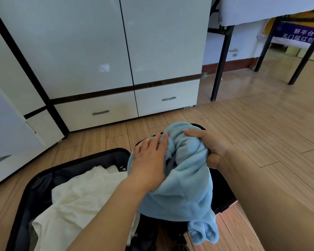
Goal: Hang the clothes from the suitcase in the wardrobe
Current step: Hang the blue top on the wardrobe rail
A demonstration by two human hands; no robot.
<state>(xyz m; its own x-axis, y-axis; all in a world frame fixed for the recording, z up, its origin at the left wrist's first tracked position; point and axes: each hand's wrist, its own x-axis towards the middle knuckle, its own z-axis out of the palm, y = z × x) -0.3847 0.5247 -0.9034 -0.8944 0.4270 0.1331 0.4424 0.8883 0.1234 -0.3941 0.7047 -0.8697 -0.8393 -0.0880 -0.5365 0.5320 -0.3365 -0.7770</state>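
Landmark: the black suitcase (43, 180), lying open on the floor.
Floor: light wooden planks (261, 134), running under the suitcase and out to its right.
Wardrobe: white (98, 51), doors closed, just beyond the suitcase; two drawers with metal handles along the bottom.
Table: black-legged (223, 57), well beyond the suitcase to the right, near the wall.
Blue garment: a soft light-blue fleece (185, 182), bunched and lifted above the suitcase's right half.
White clothes: (76, 194) heaped inside the suitcase's left half.
Left hand: (150, 160) my fingers lie spread and nearly straight against the blue garment.
Right hand: (208, 144) my fingers curl round a thick fold, gripping it.
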